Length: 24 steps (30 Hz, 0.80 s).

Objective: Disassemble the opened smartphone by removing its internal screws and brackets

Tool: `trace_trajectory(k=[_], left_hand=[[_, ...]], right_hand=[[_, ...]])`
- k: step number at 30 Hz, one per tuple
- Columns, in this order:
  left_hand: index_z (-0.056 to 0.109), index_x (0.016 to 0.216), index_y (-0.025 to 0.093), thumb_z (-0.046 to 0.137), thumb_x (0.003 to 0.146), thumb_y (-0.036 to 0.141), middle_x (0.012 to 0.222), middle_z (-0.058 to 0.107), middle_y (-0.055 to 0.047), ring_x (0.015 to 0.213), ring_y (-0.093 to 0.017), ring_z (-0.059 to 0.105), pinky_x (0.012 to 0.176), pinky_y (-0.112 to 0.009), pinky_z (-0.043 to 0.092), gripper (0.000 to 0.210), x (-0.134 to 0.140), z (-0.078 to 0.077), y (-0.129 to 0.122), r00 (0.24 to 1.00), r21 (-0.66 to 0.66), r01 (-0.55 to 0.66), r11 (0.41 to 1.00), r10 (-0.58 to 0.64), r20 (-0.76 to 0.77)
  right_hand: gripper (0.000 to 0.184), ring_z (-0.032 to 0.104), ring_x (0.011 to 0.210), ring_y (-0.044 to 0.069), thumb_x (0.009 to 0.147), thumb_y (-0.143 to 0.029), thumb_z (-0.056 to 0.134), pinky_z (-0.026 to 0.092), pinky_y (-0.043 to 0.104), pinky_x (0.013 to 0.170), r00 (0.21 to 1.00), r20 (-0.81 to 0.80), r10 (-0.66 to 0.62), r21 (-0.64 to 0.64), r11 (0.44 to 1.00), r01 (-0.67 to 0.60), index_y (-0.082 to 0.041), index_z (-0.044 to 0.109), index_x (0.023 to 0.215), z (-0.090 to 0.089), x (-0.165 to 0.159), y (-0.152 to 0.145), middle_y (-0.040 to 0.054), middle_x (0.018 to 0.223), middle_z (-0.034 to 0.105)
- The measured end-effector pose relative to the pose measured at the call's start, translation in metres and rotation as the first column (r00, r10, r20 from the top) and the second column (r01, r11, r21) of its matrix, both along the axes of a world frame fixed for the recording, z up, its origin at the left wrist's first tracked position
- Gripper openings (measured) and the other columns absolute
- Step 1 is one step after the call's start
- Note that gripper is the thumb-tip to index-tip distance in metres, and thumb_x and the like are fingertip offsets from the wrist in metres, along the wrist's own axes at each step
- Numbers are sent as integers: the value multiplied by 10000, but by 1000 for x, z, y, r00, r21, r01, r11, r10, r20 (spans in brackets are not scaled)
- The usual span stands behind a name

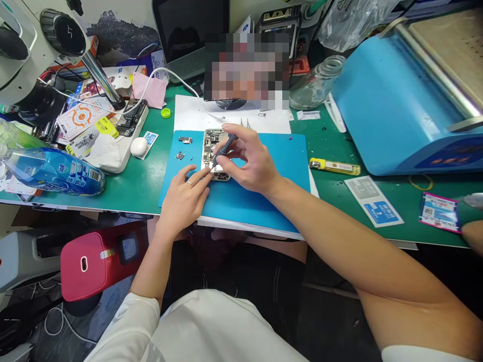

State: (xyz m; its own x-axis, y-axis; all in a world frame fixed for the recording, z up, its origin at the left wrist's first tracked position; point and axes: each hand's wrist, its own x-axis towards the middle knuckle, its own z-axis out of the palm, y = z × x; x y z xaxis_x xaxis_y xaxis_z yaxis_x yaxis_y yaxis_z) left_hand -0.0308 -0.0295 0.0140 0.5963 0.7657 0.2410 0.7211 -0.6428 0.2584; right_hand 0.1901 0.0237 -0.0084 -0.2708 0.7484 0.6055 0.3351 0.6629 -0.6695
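An opened smartphone (208,146) lies on a blue mat (283,166), its inner parts bare. My right hand (247,161) grips a small dark screwdriver (225,147), which leans with its tip down at the phone's lower part. Close to that tip, the fingers of my left hand (186,196) are stretched out, touching the phone's near left edge; a ring is on one finger. Left of the phone, small loose phone parts (184,140) rest on the mat. The phone's right side is partly hidden behind my right hand.
A blue bottle (56,171) lies at the left below a microscope (49,60). To the right are a yellow utility knife (335,166), a glass jar (317,83) and a large blue machine (377,100). Behind the mat stands a dark screen (190,30). A white round case (139,147) sits left.
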Motion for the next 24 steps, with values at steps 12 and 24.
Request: trace_trajectory(k=[12, 24], left_hand=[[679, 1427, 179, 519, 1116, 306, 1476, 702, -92, 1402, -341, 561, 1174, -533, 504, 372, 0, -5, -1, 993, 22, -65, 998, 63, 100], [751, 1279, 200, 607, 1074, 284, 1338, 778, -69, 1268, -315, 645, 1108, -490, 531, 264, -14, -12, -12, 948, 84, -278, 957, 259, 183]], right_hand=[[628, 747, 976, 197, 1020, -277, 552, 713, 368, 824, 1000, -15, 2, 12, 1000, -2, -354, 340, 1606, -2, 1, 1, 49, 1236, 692], [624, 762, 928, 200, 996, -271, 569, 734, 407, 835, 998, -46, 32, 44, 999, -31, -374, 362, 1575, -2, 3, 4, 12, 1129, 694]])
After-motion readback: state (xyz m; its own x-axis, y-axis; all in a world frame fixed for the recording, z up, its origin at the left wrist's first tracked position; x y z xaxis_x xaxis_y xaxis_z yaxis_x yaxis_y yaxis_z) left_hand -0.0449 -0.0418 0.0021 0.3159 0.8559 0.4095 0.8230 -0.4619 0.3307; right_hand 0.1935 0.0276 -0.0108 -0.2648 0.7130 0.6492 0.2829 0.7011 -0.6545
